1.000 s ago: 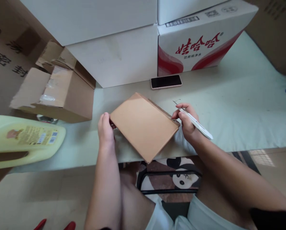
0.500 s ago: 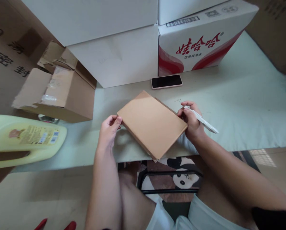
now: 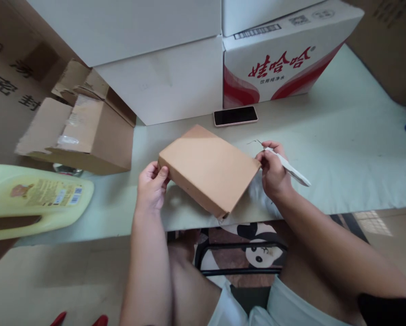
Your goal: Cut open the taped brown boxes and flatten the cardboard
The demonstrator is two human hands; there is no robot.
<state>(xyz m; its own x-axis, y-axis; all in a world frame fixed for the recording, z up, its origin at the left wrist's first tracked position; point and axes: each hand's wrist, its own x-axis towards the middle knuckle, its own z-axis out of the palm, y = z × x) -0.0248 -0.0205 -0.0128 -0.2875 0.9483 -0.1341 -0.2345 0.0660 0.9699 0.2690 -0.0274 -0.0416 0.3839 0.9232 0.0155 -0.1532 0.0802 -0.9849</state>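
A flat brown cardboard box [image 3: 208, 165] is held tilted above the front of the table, its broad plain face up and one long side showing. My left hand [image 3: 152, 184] is closed on its left corner, thumb on the near side and fingers mostly hidden behind. My right hand [image 3: 274, 170] is closed around a slim white tool [image 3: 296, 173], whose kind I cannot make out; its flat end points right. The fingertips of that hand also meet the box's right corner. A thin dark curved strand [image 3: 253, 142] shows beside these fingers.
A phone [image 3: 236, 116] lies behind the box, before stacked white cartons [image 3: 169, 86] and a red-and-white water carton [image 3: 274, 72]. To the left are an opened cardboard box [image 3: 111, 136] and a pale yellow jug [image 3: 53, 194]. The table's front edge runs just above my lap.
The box has shifted slightly left and tipped, so more of its near long side shows. My left hand moved a little left with it; the right hand still holds the white tool.
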